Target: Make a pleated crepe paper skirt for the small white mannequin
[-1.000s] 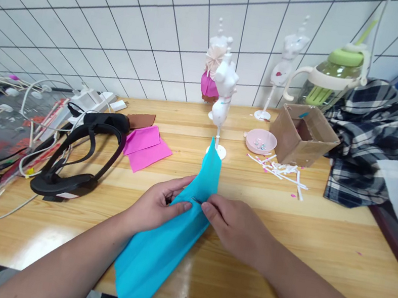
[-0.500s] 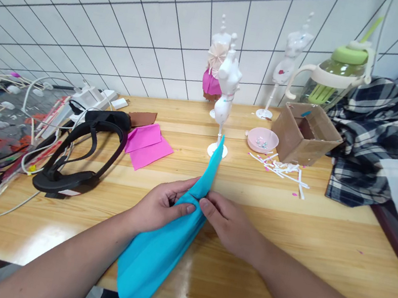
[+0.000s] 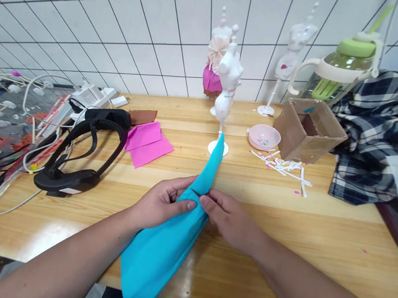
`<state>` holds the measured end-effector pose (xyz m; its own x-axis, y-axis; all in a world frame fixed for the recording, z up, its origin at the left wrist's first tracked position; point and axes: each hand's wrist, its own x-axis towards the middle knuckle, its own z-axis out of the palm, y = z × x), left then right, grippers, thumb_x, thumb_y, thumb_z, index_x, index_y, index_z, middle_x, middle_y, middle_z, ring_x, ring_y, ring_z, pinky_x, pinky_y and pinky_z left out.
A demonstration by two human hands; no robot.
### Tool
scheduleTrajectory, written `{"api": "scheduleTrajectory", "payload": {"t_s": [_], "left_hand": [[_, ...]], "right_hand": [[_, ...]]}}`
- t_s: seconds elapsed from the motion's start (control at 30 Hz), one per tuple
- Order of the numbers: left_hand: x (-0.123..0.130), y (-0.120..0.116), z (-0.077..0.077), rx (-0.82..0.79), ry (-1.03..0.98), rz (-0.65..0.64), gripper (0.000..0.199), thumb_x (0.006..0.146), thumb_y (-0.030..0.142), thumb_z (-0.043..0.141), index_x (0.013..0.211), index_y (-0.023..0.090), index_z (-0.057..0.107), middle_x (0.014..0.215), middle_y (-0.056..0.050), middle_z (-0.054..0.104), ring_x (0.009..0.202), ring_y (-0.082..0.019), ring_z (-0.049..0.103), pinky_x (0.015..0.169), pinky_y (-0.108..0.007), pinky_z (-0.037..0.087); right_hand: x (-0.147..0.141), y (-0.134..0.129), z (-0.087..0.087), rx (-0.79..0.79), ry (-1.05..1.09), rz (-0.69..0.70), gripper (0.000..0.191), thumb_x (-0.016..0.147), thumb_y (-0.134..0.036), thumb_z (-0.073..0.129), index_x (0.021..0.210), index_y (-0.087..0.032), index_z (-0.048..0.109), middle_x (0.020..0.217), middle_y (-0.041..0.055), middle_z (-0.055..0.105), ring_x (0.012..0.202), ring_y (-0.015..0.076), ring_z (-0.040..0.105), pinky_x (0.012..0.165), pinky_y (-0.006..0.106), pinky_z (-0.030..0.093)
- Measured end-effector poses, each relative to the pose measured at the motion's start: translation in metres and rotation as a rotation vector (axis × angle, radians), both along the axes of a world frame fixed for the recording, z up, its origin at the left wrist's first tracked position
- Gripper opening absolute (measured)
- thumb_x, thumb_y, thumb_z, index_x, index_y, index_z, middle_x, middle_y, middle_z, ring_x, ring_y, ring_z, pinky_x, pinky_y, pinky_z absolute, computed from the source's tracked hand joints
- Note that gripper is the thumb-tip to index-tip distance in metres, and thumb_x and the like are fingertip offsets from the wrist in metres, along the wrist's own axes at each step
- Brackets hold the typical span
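Observation:
A turquoise sheet, which looks like crepe paper (image 3: 162,245), hangs between my hands above the table's front part. My left hand (image 3: 166,202) pinches it near its middle, thumb on top and fingers underneath. On the other edge my right hand (image 3: 225,218) is closed, thumb and fingertips pressing a small crease there. From the pinch, the upper end narrows to a point that overlaps the base of a white miniature dress form (image 3: 229,82). The lower end widens and reaches past the table's near edge. Fingers beneath the sheet are partly hidden.
Left lie pink paper pieces (image 3: 149,145), a black headset strap (image 3: 100,162) and cables. Behind stand a dress form in a pink skirt (image 3: 213,77) and a bare one (image 3: 291,52). Right are a pink bowl (image 3: 264,142), white paper strips (image 3: 284,166), a cardboard box (image 3: 307,137) and a jug (image 3: 341,71).
Both hands keep their pinch on the turquoise sheet, with only a slight shift of the fingers. The view has tilted a little.

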<state>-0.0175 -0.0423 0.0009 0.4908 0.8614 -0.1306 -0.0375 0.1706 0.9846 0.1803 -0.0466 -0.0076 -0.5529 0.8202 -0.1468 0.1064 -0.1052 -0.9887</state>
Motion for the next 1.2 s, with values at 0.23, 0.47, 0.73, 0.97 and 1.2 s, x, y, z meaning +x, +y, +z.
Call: {"api": "scheduleTrajectory", "payload": {"t_s": [0.23,0.47,0.73,0.97,1.2], "left_hand": [[-0.0003,0.0031,-0.0016,-0.007,0.0,-0.007,0.052,0.083,0.023,0.072,0.133,0.022,0.059,0.123,-0.008,0.07,0.11,-0.025,0.067,0.091,-0.031,0.054],[-0.0029,0.0035,-0.004,0.01,0.028,-0.012,0.056,0.082,0.023,0.073,0.135,0.023,0.057,0.118,-0.008,0.072,0.103,-0.022,0.069,0.087,-0.03,0.054],[0.0004,0.0021,0.0,0.097,0.127,-0.036,0.054,0.083,0.023,0.071,0.135,0.021,0.058,0.121,-0.009,0.069,0.109,-0.023,0.065,0.095,-0.034,0.049],[0.0007,-0.0025,-0.0059,0.097,0.162,-0.015,0.07,0.083,0.024,0.07,0.147,0.024,0.042,0.064,0.005,0.056,0.054,-0.007,0.049,0.051,-0.017,0.04],[0.0007,-0.0007,-0.0051,0.062,0.12,-0.031,0.086,0.082,0.022,0.071,0.154,0.024,0.024,0.06,0.008,0.05,0.049,-0.005,0.042,0.047,-0.015,0.031]], "right_hand": [[0.0011,0.0026,-0.0046,0.009,-0.024,0.016,0.036,0.097,-0.051,0.041,0.088,-0.019,0.055,0.071,-0.0024,0.05,0.065,0.0116,0.044,0.056,0.024,0.035],[0.006,0.0023,0.0004,0.184,-0.208,-0.002,0.042,0.099,-0.053,0.037,0.09,-0.019,0.06,0.076,0.0001,0.06,0.075,0.0159,0.055,0.068,0.027,0.04],[0.0018,-0.0011,0.0,0.214,-0.264,-0.018,0.036,0.099,-0.046,0.04,0.099,-0.02,0.064,0.09,0.0034,0.069,0.084,0.0184,0.06,0.072,0.029,0.042],[-0.0023,-0.0031,-0.0023,0.153,-0.182,-0.055,0.037,0.099,-0.048,0.039,0.094,-0.018,0.061,0.089,0.0031,0.067,0.081,0.0171,0.059,0.067,0.027,0.04],[-0.0009,-0.0001,-0.0005,0.199,-0.194,-0.014,0.036,0.098,-0.048,0.04,0.081,-0.019,0.052,0.073,-0.0017,0.056,0.067,0.0132,0.05,0.059,0.025,0.033]]}}
